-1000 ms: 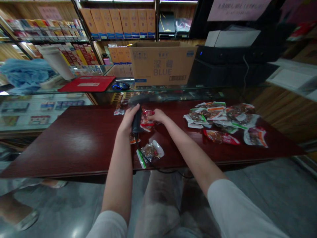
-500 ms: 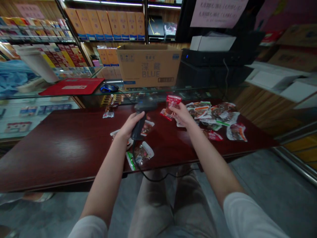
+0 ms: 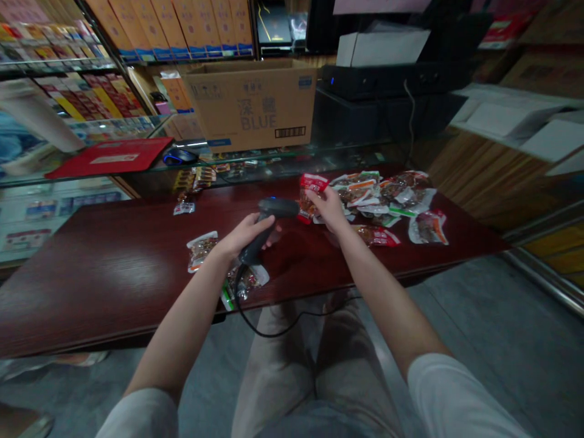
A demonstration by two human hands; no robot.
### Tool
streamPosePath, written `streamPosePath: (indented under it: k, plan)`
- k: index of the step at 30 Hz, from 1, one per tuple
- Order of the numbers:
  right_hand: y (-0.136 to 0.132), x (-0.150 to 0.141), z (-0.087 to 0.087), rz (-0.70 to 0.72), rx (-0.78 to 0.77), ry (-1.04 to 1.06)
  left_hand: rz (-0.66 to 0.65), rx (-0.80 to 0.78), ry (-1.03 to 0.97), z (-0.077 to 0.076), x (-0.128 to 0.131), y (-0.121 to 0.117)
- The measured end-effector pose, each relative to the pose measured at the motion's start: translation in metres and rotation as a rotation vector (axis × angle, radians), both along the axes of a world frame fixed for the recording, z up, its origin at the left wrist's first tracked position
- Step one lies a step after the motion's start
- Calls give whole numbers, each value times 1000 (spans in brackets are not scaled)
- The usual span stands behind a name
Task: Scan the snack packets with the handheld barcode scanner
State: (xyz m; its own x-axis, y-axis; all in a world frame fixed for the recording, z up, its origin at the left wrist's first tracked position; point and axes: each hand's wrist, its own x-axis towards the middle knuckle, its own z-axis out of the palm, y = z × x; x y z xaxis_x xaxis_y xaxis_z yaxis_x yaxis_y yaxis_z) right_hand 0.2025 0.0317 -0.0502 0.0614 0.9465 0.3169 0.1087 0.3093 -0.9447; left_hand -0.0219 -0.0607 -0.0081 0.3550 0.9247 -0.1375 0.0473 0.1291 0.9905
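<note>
My left hand (image 3: 249,235) is wrapped round the handle of a black barcode scanner (image 3: 278,207), whose head points right. A black cable hangs from its grip in a loop past the table edge. In my right hand (image 3: 329,208) is a red snack packet (image 3: 314,182), pinched by its side and raised close in front of the scanner head. Right of that hand lies a heap of clear and coloured snack packets (image 3: 365,193), with a red packet (image 3: 378,235) in front. Under and beside my left hand are a snack packet (image 3: 201,249) and a green-edged packet (image 3: 249,280).
A dark red wooden table (image 3: 114,261) spans the space before me. Behind it stand a cardboard box (image 3: 255,109), a computer mouse (image 3: 179,157) and a red mat (image 3: 114,155) on a glass counter. Small gold packets (image 3: 185,188) lie at the table's back. Someone's foot (image 3: 93,359) shows below left.
The scanner has turned from pointing away to pointing right, its head now close to the red packet. My right hand still holds that packet. The whole view has shifted slightly.
</note>
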Motion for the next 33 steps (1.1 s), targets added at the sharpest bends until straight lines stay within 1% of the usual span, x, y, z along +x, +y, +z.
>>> streamPosePath:
  k: [3, 6, 12, 15, 18, 20, 22, 25, 27, 28, 30, 33]
  plan:
    - [-3, -2, 3, 17, -36, 7, -14, 38, -30, -3, 2, 0]
    - [-5, -2, 4, 34, -33, 16, -11, 63, -54, -3, 3, -2]
    - [-3, 0, -1, 25, 35, -47, -5, 4, -28, -2, -1, -2]
    - [-2, 10, 3, -94, 100, -158, 30, -8, -29, 0, -4, -1]
    - [-1, 36, 15, -275, 147, -337, 99, -24, -61, 4, -8, -1]
    - [4, 59, 24, -393, 116, -470, 153, -50, -89, 8, -14, 1]
    - [11, 81, 31, -474, 64, -572, 207, -70, -114, 10, -20, 3]
    - [20, 103, 33, -562, -68, -722, 276, -67, -132, 11, -30, 7]
    - [19, 106, 32, -618, -105, -830, 304, -59, -135, 10, -35, 9]
    - [17, 106, 32, -646, -95, -878, 313, -58, -135, 11, -38, 9]
    - [10, 102, 33, -682, -38, -954, 333, -55, -143, 12, -41, 10]
    - [-2, 91, 40, -646, 58, -1028, 374, -49, -159, 15, -45, 9]
